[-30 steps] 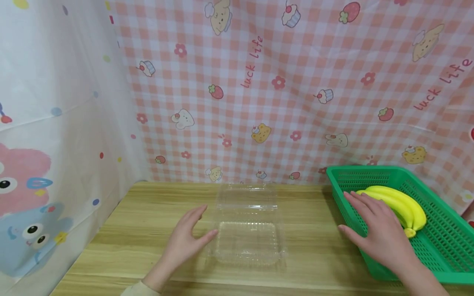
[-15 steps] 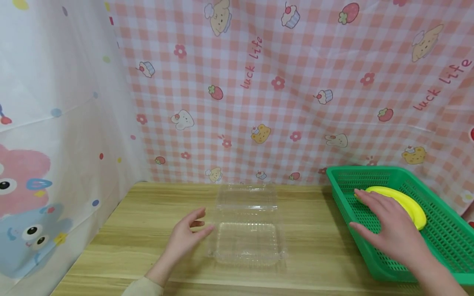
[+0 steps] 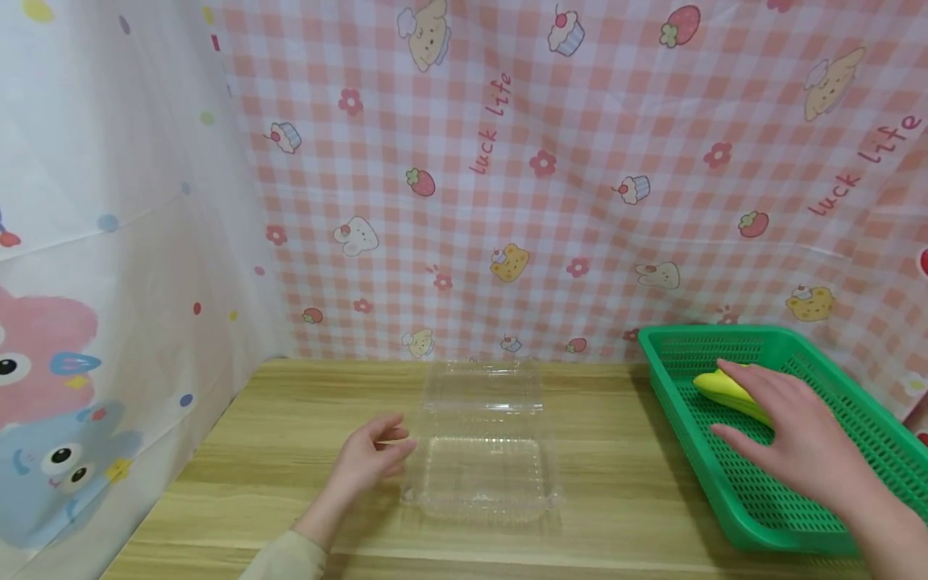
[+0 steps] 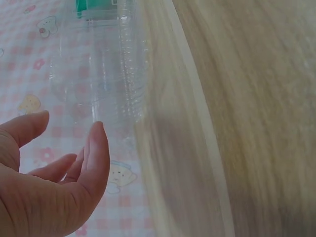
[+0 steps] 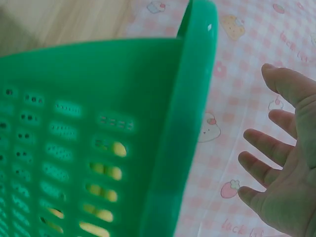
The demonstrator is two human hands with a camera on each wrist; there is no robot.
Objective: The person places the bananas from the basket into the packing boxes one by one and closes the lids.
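Observation:
My right hand (image 3: 812,439) hovers over the green basket (image 3: 754,538), fingers spread and holding nothing. Beneath it lies a bunch of yellow bananas (image 3: 728,392), mostly covered by the hand in the head view. In the right wrist view, bits of banana (image 5: 118,149) show through slots in the basket wall (image 5: 133,69), and the hand (image 5: 286,168) is apart from the rim. My left hand (image 3: 366,459) is just left of a clear plastic clamshell box (image 3: 482,475) with its lid raised. Loosely bent, its fingers hold nothing; in the left wrist view the hand (image 4: 59,190) looks apart from the box (image 4: 94,64).
A wooden table (image 3: 304,419) carries both the box and the basket. Behind it hangs a pink checked cloth (image 3: 471,217), and a white patterned cloth (image 3: 145,266) hangs on the left.
My right hand has shifted to the right over the basket, covering more of the bananas. The left hand's thumb and fingers have drawn closer together. Box and basket have stayed put.

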